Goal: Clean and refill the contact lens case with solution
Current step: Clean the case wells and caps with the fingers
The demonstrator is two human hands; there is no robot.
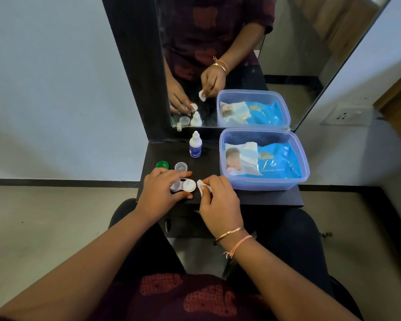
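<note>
head view: i see the contact lens case (183, 185) uncapped.
left hand (162, 188): grips the case.
right hand (218, 200): pinches a wipe (203, 187) beside it.
solution bottle (195, 145): apart; refill not done, i judge.

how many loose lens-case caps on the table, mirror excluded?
2. Green cap at the table's left rear, behind the left hand; clear cap just right of it, before the solution bottle. The hand, holding the lens case, may hide others.
</note>
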